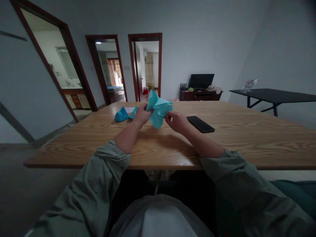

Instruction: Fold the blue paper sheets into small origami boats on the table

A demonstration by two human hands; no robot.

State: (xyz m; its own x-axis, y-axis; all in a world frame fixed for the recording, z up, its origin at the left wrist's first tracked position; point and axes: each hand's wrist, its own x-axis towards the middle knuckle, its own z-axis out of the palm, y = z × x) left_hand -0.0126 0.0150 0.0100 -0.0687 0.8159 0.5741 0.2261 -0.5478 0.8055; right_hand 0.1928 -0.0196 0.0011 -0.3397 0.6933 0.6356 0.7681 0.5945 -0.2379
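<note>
Grey-green sleeves (247,187) fill the near view, reaching out over a wood-grain surface (237,141). A folded aqua paper (158,109) sits up above it, pinched by the left grip (142,116); the right grip (175,121) is half-closed at its edge, hard to say if it's got hold. A black phone (199,124) and blue folded piece (122,115) lie close by. Squeeze too hard and that thin paper could crumple.

There are two hands: one left hand (142,115) and one right hand (175,121). They have one folded blue paper (159,108). One more blue paper (121,115) is on the one wood table (247,131). I see one black phone (200,124), one black table (276,95), one dark screen (201,81) and three doorways (145,65). There may be one small white paper (129,110), but it is hard to see.
</note>
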